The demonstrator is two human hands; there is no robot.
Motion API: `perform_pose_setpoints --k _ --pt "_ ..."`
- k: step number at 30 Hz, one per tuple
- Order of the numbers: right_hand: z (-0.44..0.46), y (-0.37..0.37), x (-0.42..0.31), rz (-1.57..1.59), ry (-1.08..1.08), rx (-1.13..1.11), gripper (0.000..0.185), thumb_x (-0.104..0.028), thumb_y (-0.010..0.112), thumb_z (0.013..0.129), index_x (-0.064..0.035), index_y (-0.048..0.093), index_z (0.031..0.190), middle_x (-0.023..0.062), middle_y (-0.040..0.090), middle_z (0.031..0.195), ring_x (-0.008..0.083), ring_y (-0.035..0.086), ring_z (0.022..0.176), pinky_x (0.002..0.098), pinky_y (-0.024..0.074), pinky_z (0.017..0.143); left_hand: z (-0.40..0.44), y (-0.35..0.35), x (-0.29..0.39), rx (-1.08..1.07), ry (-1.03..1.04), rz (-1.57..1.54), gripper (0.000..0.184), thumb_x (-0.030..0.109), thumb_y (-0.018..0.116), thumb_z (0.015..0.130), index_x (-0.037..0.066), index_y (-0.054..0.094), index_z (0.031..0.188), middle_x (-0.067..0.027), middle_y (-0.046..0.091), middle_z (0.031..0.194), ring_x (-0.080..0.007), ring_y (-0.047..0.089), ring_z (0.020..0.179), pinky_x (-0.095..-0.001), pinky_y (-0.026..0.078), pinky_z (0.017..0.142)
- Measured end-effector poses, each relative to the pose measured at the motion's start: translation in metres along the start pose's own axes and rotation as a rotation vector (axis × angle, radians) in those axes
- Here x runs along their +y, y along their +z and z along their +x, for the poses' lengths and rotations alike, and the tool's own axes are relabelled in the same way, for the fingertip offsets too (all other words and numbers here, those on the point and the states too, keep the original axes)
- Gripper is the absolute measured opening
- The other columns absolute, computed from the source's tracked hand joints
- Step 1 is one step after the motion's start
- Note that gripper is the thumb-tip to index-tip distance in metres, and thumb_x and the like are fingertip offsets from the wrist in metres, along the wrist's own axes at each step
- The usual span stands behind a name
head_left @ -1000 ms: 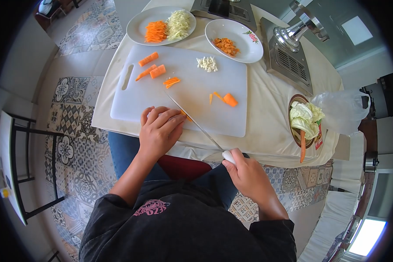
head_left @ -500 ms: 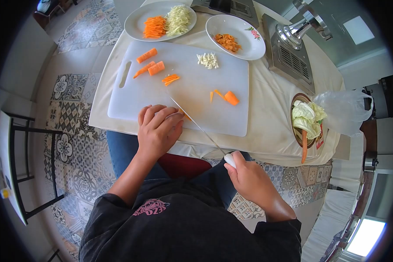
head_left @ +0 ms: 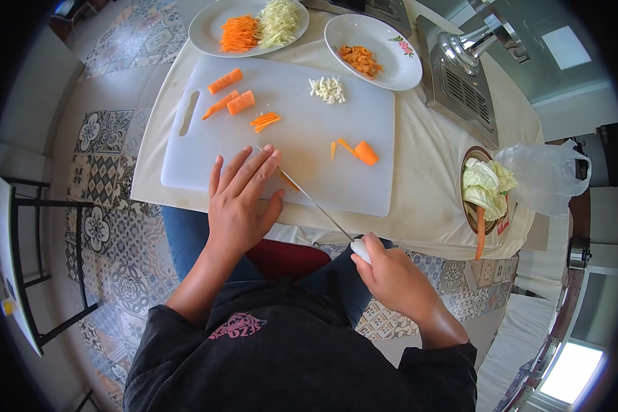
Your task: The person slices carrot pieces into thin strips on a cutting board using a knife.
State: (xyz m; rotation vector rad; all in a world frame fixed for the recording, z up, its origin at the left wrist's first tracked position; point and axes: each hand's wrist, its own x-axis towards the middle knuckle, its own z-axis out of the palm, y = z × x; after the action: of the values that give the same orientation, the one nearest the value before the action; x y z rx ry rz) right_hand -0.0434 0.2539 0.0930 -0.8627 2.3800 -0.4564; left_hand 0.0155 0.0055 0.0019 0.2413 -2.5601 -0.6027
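Note:
My right hand (head_left: 386, 272) is wrapped round the white handle of a knife (head_left: 316, 204), whose blade slants up and left over the white cutting board (head_left: 220, 151). A thin orange strip (head_left: 289, 180) lies against the blade. My left hand (head_left: 242, 199) is spread with fingers apart, its fingertips at the knife's tip. Carrot pieces (head_left: 241, 102) lie at the board's upper left, with a small stack of carrot slices (head_left: 264, 122) below them. Chopped white bits (head_left: 327, 89) are at the top, and a carrot chunk (head_left: 366, 153) with slivers lies on the right.
Behind the board stand a plate (head_left: 198, 29) of orange and pale green shreds and a floral plate (head_left: 408, 71) with chopped orange bits. Metal stoves (head_left: 460, 86) stand at the back right. A bowl (head_left: 468, 209) with cabbage and a carrot is beside a plastic bag (head_left: 546, 172).
The fingers of my left hand have straightened and spread from their curled pose beside the blade. My right hand keeps its hold on the knife. The view has shifted slightly.

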Motion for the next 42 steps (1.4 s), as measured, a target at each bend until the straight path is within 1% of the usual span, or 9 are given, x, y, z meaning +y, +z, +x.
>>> perform_pose_setpoints --k 5,11,14,15,18,27,30,33,42 --pt "0.005 0.018 -0.006 -0.059 -0.018 0.087 0.024 -0.021 0.054 0.101 0.0006 0.043 0.102 0.0250 0.064 0.067 0.0472 0.063 0.065 0.0570 0.0482 0.057 -0.004 -0.002 -0.007 0.030 -0.004 0.069 0.063 0.018 0.075 0.078 0.018 0.059 0.138 -0.0013 0.057 0.143 -0.0275 0.050 0.135 -0.0509 0.027 0.117" --pt "0.004 0.017 0.000 -0.002 -0.004 0.099 0.025 -0.023 0.053 0.101 0.0000 0.044 0.101 0.0269 0.064 0.071 0.0489 0.063 0.070 0.0575 0.0477 0.061 -0.018 0.013 -0.020 0.222 0.072 -0.071 0.054 0.015 0.076 0.077 0.018 0.065 0.129 0.0003 0.064 0.127 -0.0250 0.056 0.122 -0.0506 0.033 0.111" --pt "0.004 0.007 0.003 0.147 -0.010 0.046 0.028 -0.025 0.053 0.101 0.0013 0.045 0.100 0.0297 0.064 0.074 0.0511 0.062 0.076 0.0577 0.0463 0.066 -0.014 0.006 -0.013 0.122 0.195 0.071 0.045 0.017 0.075 0.078 0.020 0.068 0.123 0.0031 0.066 0.118 -0.0226 0.057 0.117 -0.0493 0.033 0.108" --pt "0.003 0.006 0.004 0.152 -0.003 0.041 0.028 -0.026 0.053 0.101 0.0016 0.045 0.100 0.0302 0.064 0.075 0.0516 0.062 0.077 0.0577 0.0459 0.067 -0.011 0.002 -0.007 0.101 0.182 0.098 0.038 0.018 0.073 0.082 0.020 0.069 0.120 0.0070 0.065 0.120 -0.0195 0.056 0.119 -0.0470 0.031 0.111" --pt "0.002 0.005 0.005 0.151 0.011 0.036 0.030 -0.027 0.053 0.101 0.0019 0.045 0.099 0.0311 0.063 0.077 0.0524 0.061 0.079 0.0579 0.0453 0.069 -0.009 0.001 -0.007 0.063 0.176 0.102 0.037 0.019 0.073 0.083 0.021 0.069 0.120 0.0075 0.066 0.122 -0.0195 0.056 0.119 -0.0478 0.030 0.111" --pt "-0.001 0.015 0.003 0.099 -0.009 0.134 0.028 -0.027 0.054 0.100 -0.0005 0.045 0.099 0.0293 0.063 0.073 0.0510 0.062 0.074 0.0583 0.0457 0.065 -0.014 0.004 -0.011 0.091 0.232 0.058 0.031 0.015 0.073 0.083 0.019 0.070 0.113 0.0044 0.066 0.124 -0.0215 0.056 0.121 -0.0486 0.030 0.112" --pt "-0.003 0.015 0.002 0.098 -0.029 0.148 0.028 -0.027 0.054 0.100 -0.0009 0.045 0.099 0.0284 0.063 0.072 0.0506 0.062 0.072 0.0581 0.0459 0.064 -0.014 0.000 -0.007 0.129 0.160 -0.060 0.039 0.008 0.074 0.077 0.015 0.068 0.115 -0.0033 0.063 0.130 -0.0267 0.057 0.120 -0.0500 0.034 0.109" --pt "-0.004 0.014 0.001 0.082 -0.036 0.142 0.028 -0.027 0.055 0.100 -0.0010 0.045 0.099 0.0280 0.063 0.071 0.0503 0.062 0.071 0.0579 0.0460 0.063 -0.013 0.003 -0.013 0.209 0.100 -0.120 0.042 0.008 0.074 0.076 0.012 0.066 0.117 -0.0072 0.061 0.133 -0.0287 0.056 0.121 -0.0495 0.036 0.107" --pt "-0.003 0.009 -0.003 0.035 -0.013 0.116 0.027 -0.027 0.055 0.100 -0.0013 0.046 0.101 0.0280 0.064 0.073 0.0500 0.062 0.072 0.0575 0.0466 0.064 -0.007 -0.001 -0.009 0.136 0.090 0.002 0.051 0.010 0.072 0.082 0.015 0.063 0.132 -0.0051 0.058 0.141 -0.0306 0.052 0.131 -0.0503 0.034 0.111"
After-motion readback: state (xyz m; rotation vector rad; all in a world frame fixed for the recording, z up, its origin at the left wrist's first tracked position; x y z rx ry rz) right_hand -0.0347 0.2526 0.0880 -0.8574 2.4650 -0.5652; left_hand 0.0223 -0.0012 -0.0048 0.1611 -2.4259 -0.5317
